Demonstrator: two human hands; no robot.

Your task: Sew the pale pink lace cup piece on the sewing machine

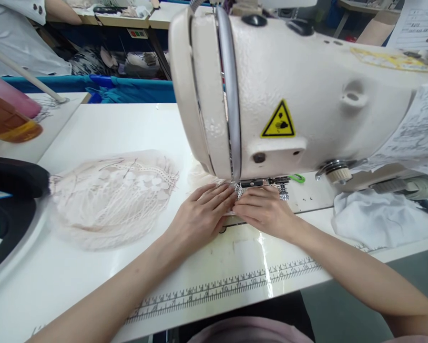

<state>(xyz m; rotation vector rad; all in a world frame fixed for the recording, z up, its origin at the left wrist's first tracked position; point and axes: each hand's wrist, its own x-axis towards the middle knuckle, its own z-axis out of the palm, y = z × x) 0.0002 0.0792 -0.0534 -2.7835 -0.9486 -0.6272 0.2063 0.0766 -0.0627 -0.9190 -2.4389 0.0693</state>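
A white sewing machine (207, 95) stands over the table, its needle area just above my hands. My left hand (203, 214) lies palm down, fingers stretched out over a pale lace fabric (238, 190) beside the presser foot. Close against it, my right hand (266, 209) has its fingers bent together on the same lace fabric, right at the foot; its thumb is hidden. Only a small patterned bit of the lace shows between the fingers. More sheer pale cloth (198, 177) lies behind my left hand.
A heap of sheer lace pieces with loose threads (117, 200) lies at the left. White cloth (378, 216) sits at the right, and a green clip-like item (297, 178) by the machine. A printed ruler (224, 289) runs along the front edge. A person's sleeve (21, 33) shows far left.
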